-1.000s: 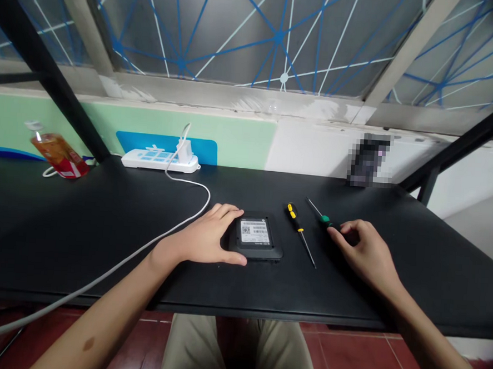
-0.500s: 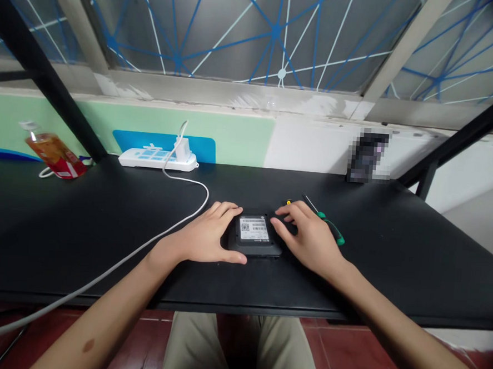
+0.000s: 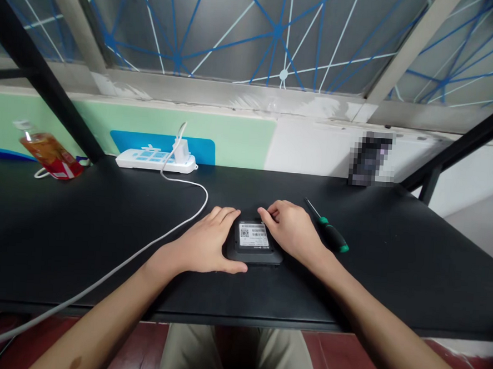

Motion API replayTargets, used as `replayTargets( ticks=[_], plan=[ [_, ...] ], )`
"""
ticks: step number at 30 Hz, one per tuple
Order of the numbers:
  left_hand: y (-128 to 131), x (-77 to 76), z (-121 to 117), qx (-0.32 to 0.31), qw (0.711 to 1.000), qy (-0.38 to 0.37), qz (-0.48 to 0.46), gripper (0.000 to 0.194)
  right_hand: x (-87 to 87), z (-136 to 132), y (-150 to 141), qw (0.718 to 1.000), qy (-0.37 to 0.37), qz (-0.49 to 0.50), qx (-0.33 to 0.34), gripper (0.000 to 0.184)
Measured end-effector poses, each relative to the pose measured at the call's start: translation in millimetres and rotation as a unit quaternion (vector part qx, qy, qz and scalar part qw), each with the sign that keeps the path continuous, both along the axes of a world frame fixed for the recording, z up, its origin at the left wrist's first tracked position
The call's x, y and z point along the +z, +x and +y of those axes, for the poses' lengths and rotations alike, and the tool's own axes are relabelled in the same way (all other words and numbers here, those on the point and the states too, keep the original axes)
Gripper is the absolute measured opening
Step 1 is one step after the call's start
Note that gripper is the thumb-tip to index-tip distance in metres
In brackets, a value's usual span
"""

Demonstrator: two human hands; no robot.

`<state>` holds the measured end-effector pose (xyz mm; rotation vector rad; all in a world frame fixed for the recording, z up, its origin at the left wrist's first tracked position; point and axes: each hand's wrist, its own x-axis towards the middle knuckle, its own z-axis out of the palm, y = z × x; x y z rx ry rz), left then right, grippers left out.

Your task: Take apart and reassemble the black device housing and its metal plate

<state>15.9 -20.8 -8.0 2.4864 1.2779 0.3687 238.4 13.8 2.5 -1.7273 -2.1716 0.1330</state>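
A small, flat black electronic box (image 3: 254, 256) with a white printed label lies on the black table in front of me. My left hand (image 3: 209, 241) grips its left side, with the thumb along the near edge and the fingers at the far left corner. Over the box's far right corner, my right hand (image 3: 292, 226) is closed, thumb and fingers drawn together. Whatever sits between those fingertips is hidden. Just right of that hand lies a screwdriver (image 3: 333, 234) with a green and black handle, its shaft pointing away from me.
A white cable (image 3: 142, 250) runs from a plug in the white power strip (image 3: 156, 161) across the table's left side. A drink bottle (image 3: 52, 153) stands at the far left. Against the back wall at right leans a pixelated dark object (image 3: 369, 159). Black frame bars (image 3: 48, 78) slant at both sides.
My right hand has moved left onto the box's far right corner, and its fingers have closed together. A small yellow item beyond it is now out of sight. My left hand keeps its hold.
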Motion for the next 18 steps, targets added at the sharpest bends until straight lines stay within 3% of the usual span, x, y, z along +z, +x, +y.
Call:
replayTargets(
  ticks=[9, 18],
  plan=[
    [0, 0.4, 3, -0.003, 1.000, -0.001, 0.000, 0.110, 6.4, 9, -14, 0.997, -0.046, -0.056, -0.026, 0.050],
    [5, 10.5, 6, -0.006, 0.999, -0.033, 0.020, 0.110, 8.9, 23, -13, 0.983, -0.168, -0.031, -0.062, 0.079]
  ],
)
